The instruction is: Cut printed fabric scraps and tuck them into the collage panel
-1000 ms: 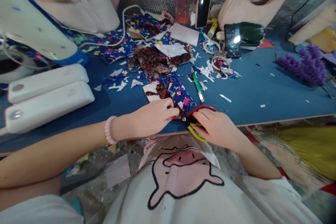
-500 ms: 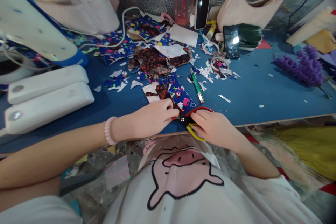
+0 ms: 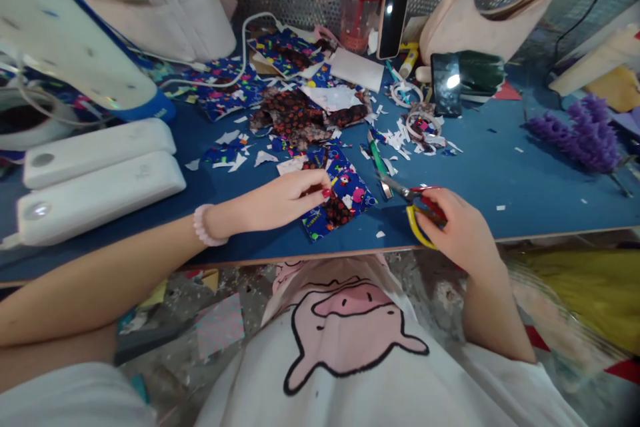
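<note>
My left hand [image 3: 283, 203] reaches over the patterned collage piece [image 3: 345, 197], which lies near the table's front edge. Its thumb and forefinger are pinched together at the left part of the piece; what is between them is too small to make out. In my right hand [image 3: 457, 223] are the red and yellow scissors [image 3: 407, 193], their blades pointing left, apart from the piece. A green-handled cutter [image 3: 377, 160] lies just behind the scissor tips. Dark red-patterned scraps [image 3: 290, 113] are heaped behind the piece.
White paper bits [image 3: 397, 137] and a tape roll [image 3: 423, 125] lie behind the scissors. A white device [image 3: 105, 197] is at left, a dark phone [image 3: 446, 83] at back right, purple flowers [image 3: 580, 133] at right. Bags and a cup [image 3: 360, 7] line the back.
My right hand has moved right with the scissors, away from the collage piece. My left hand has shifted slightly left and up, and more of the piece now shows flat on the table.
</note>
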A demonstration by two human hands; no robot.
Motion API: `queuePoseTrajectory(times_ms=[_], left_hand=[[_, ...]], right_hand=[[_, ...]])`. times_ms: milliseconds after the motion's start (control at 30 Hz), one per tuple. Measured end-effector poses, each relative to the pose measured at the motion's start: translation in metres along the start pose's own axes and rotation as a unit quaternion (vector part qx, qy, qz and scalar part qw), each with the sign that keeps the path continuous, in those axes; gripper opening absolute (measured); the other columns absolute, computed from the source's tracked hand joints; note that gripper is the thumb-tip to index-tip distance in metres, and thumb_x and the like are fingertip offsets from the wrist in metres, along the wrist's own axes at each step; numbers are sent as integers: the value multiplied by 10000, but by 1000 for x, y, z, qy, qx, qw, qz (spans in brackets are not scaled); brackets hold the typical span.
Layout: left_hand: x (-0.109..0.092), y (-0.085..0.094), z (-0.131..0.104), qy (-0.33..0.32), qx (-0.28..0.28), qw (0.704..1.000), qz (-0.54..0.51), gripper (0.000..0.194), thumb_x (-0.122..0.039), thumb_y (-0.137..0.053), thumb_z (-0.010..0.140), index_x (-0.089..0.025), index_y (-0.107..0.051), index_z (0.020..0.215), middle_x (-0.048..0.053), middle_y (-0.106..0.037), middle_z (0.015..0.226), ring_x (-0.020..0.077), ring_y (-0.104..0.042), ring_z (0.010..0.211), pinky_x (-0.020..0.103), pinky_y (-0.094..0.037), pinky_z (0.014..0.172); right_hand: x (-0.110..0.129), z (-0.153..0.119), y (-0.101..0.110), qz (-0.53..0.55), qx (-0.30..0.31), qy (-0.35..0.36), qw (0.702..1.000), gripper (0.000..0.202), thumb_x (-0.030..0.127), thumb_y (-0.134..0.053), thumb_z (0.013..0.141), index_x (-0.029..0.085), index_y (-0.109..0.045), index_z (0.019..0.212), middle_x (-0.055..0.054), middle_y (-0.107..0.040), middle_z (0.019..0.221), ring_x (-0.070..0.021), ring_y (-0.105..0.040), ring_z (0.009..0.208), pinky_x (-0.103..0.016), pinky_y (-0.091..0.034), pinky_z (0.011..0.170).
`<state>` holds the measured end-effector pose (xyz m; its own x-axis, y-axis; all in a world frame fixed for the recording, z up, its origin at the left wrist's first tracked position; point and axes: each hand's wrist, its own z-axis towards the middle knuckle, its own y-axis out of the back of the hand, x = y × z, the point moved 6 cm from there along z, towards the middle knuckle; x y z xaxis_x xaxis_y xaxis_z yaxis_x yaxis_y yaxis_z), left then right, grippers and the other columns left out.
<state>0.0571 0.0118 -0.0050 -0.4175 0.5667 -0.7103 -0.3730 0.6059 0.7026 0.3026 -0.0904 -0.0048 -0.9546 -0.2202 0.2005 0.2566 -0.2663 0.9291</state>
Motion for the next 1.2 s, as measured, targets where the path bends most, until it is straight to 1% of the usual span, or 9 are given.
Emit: queuePoseTrajectory(times_ms=[167, 367, 467, 567, 633, 733, 833, 933, 1200], left_hand=[[6, 16, -3, 26, -122, 990, 68, 188, -319, -411, 937, -186, -538, 895, 5, -599, 802, 125, -526, 671, 265, -430, 679], [14, 18, -1, 41, -129, 990, 26, 201, -343, -434, 929, -190, -540, 852, -14, -581, 734, 112, -517, 639, 240, -421, 629], [22, 27, 0, 59, -174, 982, 35, 190, -329, -446, 929, -183, -557, 883, 0, -611, 755, 125, -548, 667, 255, -444, 655], [31, 42, -1, 67, -239, 962, 118, 253, -234, -394, 945, -164, -577, 1105, 92, -685, 1038, 207, -646, 951, 354, -505, 868], [37, 51, -2, 69, -263, 939, 210, 408, -168, -381, 929, -173, -517, 1313, 179, -532, 1429, 315, -504, 1330, 507, -409, 1082], [45, 47, 1, 63, -202, 940, 267, 511, -284, -489, 938, -223, -440, 1443, 182, -268, 1640, 410, -255, 1507, 639, -269, 1166], [45, 25, 3, 22, -62, 962, 264, 686, -437, -601, 904, -239, -371, 1519, 181, -173, 1680, 435, -170, 1535, 691, -183, 1194], [40, 5, 0, 4, 48, 966, 253, 756, -521, -564, 925, -271, -280, 1579, 162, -99, 1707, 433, -76, 1561, 734, -102, 1198], [35, -3, -2, 39, 104, 952, 286, 951, -712, -529, 889, -241, -159, 1627, 175, 0, 1713, 471, 15, 1564, 791, 21, 1158]], right_hand=[[-30, 5, -9, -42, -45, -105, 993, 228, 313, -569, 887, 192, -620, 1073, -132, -692, 985, -298, -660, 879, -403, -518, 743], [-26, 11, -13, -79, -53, -84, 992, 247, 291, -517, 911, 169, -663, 1068, -154, -661, 1011, -317, -613, 951, -449, -503, 835], [-23, 12, -13, -123, -42, -75, 989, 273, 299, -505, 926, 139, -689, 1049, -168, -656, 1004, -329, -593, 934, -468, -493, 821], [-18, 12, -10, -149, -55, -73, 985, 301, 298, -491, 942, 135, -688, 1101, -171, -657, 996, -328, -585, 920, -464, -485, 782], [-11, 12, -9, -154, -72, -65, 983, 301, 289, -470, 957, 154, -678, 1128, -164, -657, 1005, -325, -580, 931, -456, -478, 774], [3, 13, -9, -125, -88, -33, 988, 284, 266, -462, 970, 182, -657, 1159, -152, -656, 1063, -320, -578, 993, -461, -480, 829], [18, 13, -14, -92, -81, 3, 992, 271, 250, -487, 965, 204, -640, 1183, -141, -649, 1084, -318, -579, 1036, -479, -485, 878], [30, 14, -21, -86, -61, 24, 994, 252, 253, -506, 964, 208, -638, 1173, -137, -646, 1107, -319, -582, 1054, -484, -483, 887], [35, 19, -28, -102, -58, 27, 993, 247, 254, -508, 974, 162, -635, 1165, -153, -666, 1119, -322, -590, 1030, -462, -486, 862]])
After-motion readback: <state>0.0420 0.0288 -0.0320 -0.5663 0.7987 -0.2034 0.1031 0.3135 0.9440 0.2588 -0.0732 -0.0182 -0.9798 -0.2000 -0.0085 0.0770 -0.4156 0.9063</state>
